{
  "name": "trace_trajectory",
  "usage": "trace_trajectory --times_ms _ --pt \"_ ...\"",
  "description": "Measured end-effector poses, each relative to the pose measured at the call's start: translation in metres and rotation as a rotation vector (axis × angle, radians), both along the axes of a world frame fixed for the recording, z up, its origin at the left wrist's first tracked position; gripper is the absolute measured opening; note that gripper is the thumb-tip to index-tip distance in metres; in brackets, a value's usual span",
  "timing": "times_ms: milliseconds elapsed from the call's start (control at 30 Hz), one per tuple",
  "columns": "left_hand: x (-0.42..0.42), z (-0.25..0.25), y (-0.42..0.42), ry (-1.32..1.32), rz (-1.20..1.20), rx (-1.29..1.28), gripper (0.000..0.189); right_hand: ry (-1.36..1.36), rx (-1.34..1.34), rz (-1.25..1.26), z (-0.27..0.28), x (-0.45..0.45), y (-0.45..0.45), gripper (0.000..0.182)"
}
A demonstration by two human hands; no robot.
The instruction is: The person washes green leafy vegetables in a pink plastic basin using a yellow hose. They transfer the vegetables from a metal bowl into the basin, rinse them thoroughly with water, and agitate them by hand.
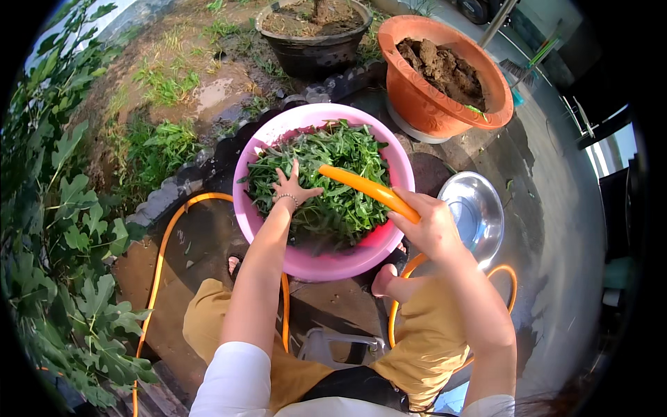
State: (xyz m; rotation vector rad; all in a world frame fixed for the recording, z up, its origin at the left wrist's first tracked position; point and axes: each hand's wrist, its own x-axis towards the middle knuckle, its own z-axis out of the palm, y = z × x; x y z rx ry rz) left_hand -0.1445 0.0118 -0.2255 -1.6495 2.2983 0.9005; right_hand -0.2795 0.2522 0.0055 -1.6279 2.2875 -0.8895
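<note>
A large pink plastic basin (pixel 323 268) stands on the ground between my feet, heaped with green leafy stems (pixel 346 156). My left hand (pixel 292 190), a bead bracelet at its wrist, is spread palm down over the leaves at the left, its fingers apart and holding nothing. In my right hand (pixel 430 221) is an orange hose (pixel 365 187), gripped near its end over the basin's right side. The hose's open end points left above the leaves, near my left hand. Whether water runs from it is hard to tell.
A shiny metal basin (pixel 474 208) sits right of the pink one. Beyond stand a terracotta-coloured pot (pixel 445 112) of soil and a black pot (pixel 318 49). Loops of hose (pixel 160 260) lie on the paving. Leafy branches (pixel 78 234) fill the left; a plastic stool (pixel 318 346) is beneath me.
</note>
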Motion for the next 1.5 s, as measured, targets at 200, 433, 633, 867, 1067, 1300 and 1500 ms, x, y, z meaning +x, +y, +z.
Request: trace_trajectory --times_ms 200,433,633,867,1067,1300,1500 --pt "-0.004 -0.018 0.031 0.049 0.086 -0.017 0.088 -0.08 0.085 0.042 0.01 -0.003 -0.004 0.036" --pt "0.009 -0.018 0.069 0.138 0.071 -0.158 0.044 -0.025 -0.056 0.075 -0.002 0.002 -0.009 0.032" --pt "0.039 0.014 0.077 0.292 0.046 -0.204 0.039 -0.021 -0.159 0.015 0.01 0.008 0.001 0.032" --pt "0.024 0.116 0.011 0.463 0.048 -0.246 0.048 -0.029 -0.262 -0.044 0.015 0.005 0.019 0.034" --pt "0.031 0.14 -0.032 0.798 0.165 -0.061 0.027 -0.092 -0.323 -0.028 0.026 -0.002 0.032 0.034" --pt "0.059 0.085 0.017 0.929 0.607 0.538 0.027 -0.194 -0.369 0.143 0.03 -0.003 0.043 0.036" --pt "0.057 0.048 0.058 1.08 0.977 1.133 0.04 -0.178 -0.21 0.169 0.035 0.009 0.047 0.036"
